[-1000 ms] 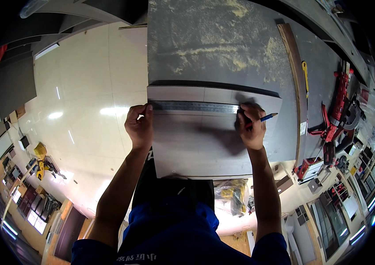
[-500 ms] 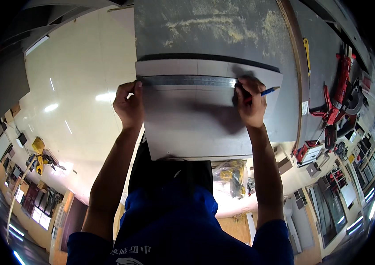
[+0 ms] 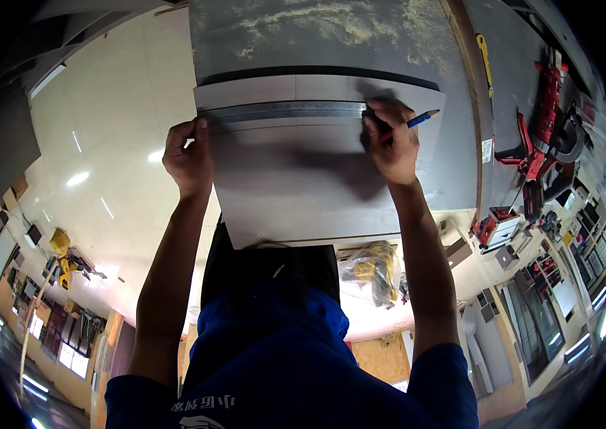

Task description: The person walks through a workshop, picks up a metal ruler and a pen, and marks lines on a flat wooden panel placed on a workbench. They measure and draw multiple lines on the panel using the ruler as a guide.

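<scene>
A grey board (image 3: 296, 193) lies on a dusty grey workbench (image 3: 303, 36). A long metal ruler (image 3: 289, 110) lies across the board near its far edge. My left hand (image 3: 189, 156) presses on the ruler's left end at the board's left edge. My right hand (image 3: 391, 139) rests at the ruler's right end and grips a blue and red pencil (image 3: 417, 119), whose tip points to the right.
A wooden strip (image 3: 469, 107) runs along the bench's right side, with a yellow tool (image 3: 485, 61) beyond it. Red power tools (image 3: 546, 121) and boxes lie on the floor at right. A yellow tool in a clear bag (image 3: 371, 268) lies below the board. Glossy white floor (image 3: 110, 143) spreads to the left.
The view has shifted, so board and hands sit higher in the frame. Both hands keep their places at the ruler's ends, and the pencil stays in my right hand.
</scene>
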`<state>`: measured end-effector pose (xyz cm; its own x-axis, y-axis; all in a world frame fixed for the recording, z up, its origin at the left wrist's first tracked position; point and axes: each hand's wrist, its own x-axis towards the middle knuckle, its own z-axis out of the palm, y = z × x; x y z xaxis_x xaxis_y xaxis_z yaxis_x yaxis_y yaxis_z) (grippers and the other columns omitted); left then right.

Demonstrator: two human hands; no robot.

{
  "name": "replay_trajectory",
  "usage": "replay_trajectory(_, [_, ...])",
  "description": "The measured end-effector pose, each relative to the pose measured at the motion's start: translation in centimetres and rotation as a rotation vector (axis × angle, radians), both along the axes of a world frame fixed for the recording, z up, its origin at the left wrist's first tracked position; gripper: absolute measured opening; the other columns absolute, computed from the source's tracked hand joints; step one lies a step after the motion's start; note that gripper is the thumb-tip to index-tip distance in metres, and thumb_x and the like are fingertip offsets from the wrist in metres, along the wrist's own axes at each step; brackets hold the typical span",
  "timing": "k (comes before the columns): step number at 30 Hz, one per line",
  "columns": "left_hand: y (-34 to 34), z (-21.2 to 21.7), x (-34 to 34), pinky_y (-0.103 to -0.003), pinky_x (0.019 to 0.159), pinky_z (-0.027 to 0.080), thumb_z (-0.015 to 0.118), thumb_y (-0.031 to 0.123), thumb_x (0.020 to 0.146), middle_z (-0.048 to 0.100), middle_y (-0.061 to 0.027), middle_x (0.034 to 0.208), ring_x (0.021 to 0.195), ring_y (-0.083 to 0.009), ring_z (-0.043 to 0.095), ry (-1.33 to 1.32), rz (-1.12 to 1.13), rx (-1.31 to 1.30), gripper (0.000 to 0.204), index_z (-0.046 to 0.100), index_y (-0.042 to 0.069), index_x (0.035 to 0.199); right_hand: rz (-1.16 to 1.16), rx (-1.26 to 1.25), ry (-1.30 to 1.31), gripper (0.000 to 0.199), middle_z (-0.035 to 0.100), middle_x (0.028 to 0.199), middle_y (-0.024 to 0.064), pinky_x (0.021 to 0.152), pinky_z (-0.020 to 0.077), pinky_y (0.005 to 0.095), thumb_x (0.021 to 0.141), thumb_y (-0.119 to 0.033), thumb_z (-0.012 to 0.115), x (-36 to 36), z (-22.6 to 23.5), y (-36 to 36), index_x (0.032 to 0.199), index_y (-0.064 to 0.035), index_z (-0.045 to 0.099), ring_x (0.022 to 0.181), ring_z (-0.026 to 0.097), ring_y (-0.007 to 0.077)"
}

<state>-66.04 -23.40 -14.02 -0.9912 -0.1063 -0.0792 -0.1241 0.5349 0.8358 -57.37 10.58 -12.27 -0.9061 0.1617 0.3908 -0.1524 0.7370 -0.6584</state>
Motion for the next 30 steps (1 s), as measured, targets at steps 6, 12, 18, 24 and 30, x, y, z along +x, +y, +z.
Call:
replay_trajectory(6, [0.1, -0.2, 0.2, -0.022, 0.073, 0.049, 0.07, 0.009, 0.093, 0.067, 0.0012, 0.082, 0.077, -0.0054, 0.058, 0.026, -0.016, 0.035, 0.006, 0.068, 0.003, 0.094, 0.022, -0.044, 0.011, 0.038, 0.069, 0.103, 0.0081, 0.085, 0.0491, 0.0405, 0.072, 0.007, 0.075, 0.4, -0.2, 0.4, 0.102, -0.007, 0.056, 0.098, 0.064, 0.0298])
replay_trajectory(12, [-3.4, -4.2, 0.4, -0.025, 0.082, 0.051, 0.07, 0.009, 0.093, 0.07, -0.002, 0.09, 0.086, -0.0087, 0.063, 0.116, -0.077, 0.065, 0.007, 0.07, 0.003, 0.097, -0.004, -0.011, 0.012, 0.033, 0.069, 0.104, 0.0071, 0.083, 0.0505, 0.041, 0.076, 0.003, 0.075, 0.6, -0.4, 0.4, 0.102, -0.0072, 0.059, 0.099, 0.065, 0.0298])
replay_trajectory(18, [-1.0, -1.2, 0.1, -0.025, 0.082, 0.052, 0.069, 0.01, 0.093, 0.071, -0.0037, 0.092, 0.086, -0.0099, 0.064, 0.082, -0.042, 0.023, 0.01, 0.07, 0.002, 0.099, -0.034, 0.017, 0.014, 0.032, 0.069, 0.106, 0.0063, 0.082, 0.0512, 0.0403, 0.073, 0.001, 0.078, 0.4, -0.1, 0.4, 0.097, -0.0079, 0.059, 0.099, 0.064, 0.0301])
replay_trajectory(24, [1.6, 0.6, 0.3, -0.026, 0.081, 0.051, 0.07, 0.01, 0.093, 0.07, -0.0027, 0.09, 0.085, -0.0085, 0.062, 0.044, 0.01, 0.074, 0.008, 0.071, 0.003, 0.096, -0.029, 0.005, 0.007, 0.034, 0.068, 0.106, 0.007, 0.084, 0.0501, 0.0406, 0.075, 0.002, 0.077, 0.5, -0.2, 0.6, 0.101, -0.007, 0.058, 0.1, 0.064, 0.029])
replay_trajectory(30, [0.7, 0.0, 0.4, -0.023, 0.077, 0.05, 0.068, 0.007, 0.094, 0.068, -0.002, 0.085, 0.081, -0.0073, 0.06, 0.005, 0.022, 0.096, 0.005, 0.068, 0.002, 0.095, -0.024, -0.028, 0.007, 0.037, 0.068, 0.106, 0.0081, 0.084, 0.0499, 0.04, 0.074, 0.005, 0.077, 0.4, -0.4, 0.4, 0.103, -0.0065, 0.057, 0.098, 0.064, 0.0293])
